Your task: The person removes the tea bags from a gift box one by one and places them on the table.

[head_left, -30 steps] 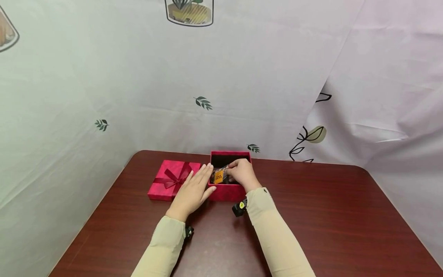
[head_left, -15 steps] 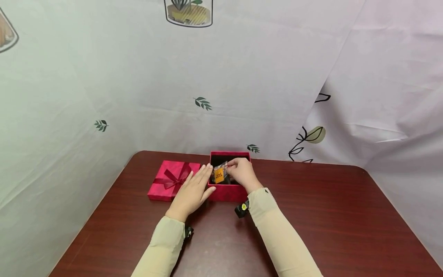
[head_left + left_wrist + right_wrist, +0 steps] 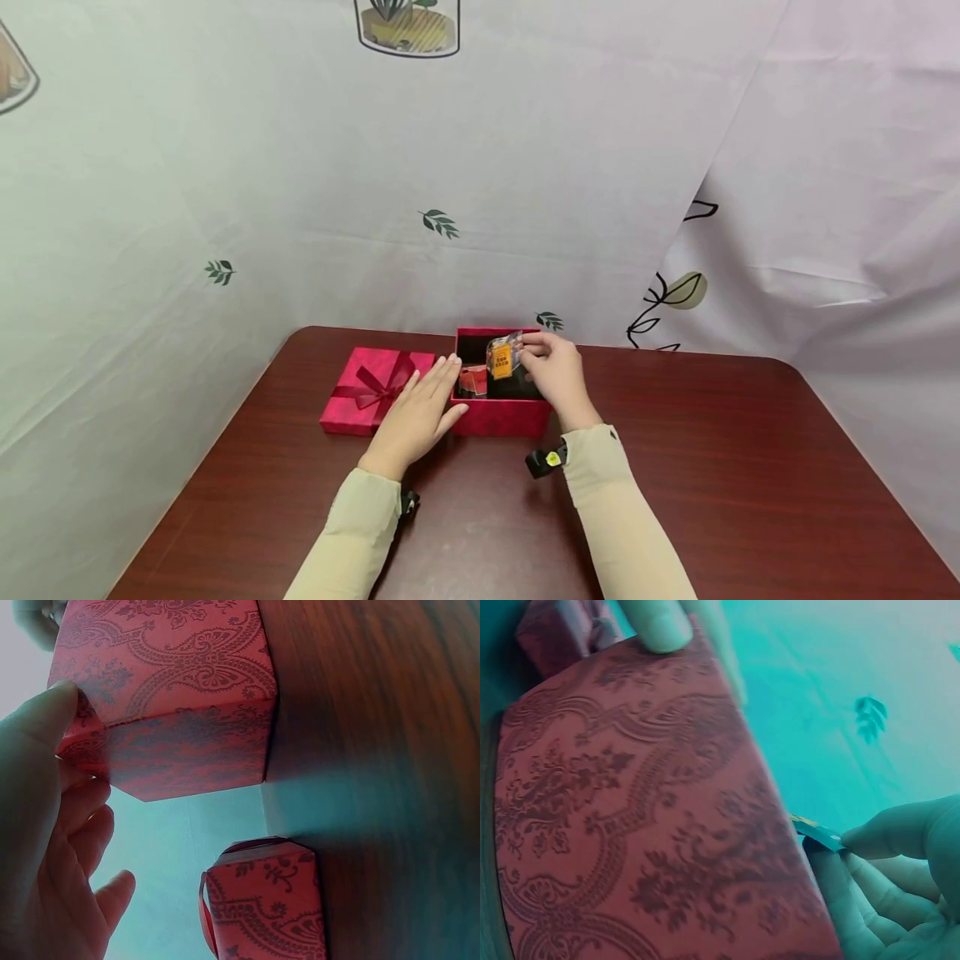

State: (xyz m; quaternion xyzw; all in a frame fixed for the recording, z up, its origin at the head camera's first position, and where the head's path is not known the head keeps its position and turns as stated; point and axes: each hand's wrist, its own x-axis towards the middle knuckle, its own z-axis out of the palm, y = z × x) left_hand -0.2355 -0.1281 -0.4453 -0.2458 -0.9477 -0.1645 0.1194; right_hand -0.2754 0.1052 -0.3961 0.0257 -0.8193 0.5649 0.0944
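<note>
The left hand (image 3: 45, 847) lies flat against the side of a red patterned box (image 3: 172, 697), fingers straight and touching its wall. Just beside the box, apart from it, a red lid (image 3: 266, 907) with a ribbon rests on the dark wooden table (image 3: 390, 787).

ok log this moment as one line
left hand: steadies red box | right hand: pinches packet above box | lid: beside box

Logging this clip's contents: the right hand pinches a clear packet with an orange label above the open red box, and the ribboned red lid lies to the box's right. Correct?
Not quite. In the head view the ribboned red lid lies to the left of the open red box, not its right. The rest holds: the right hand pinches the clear packet with an orange label above the box.
</note>
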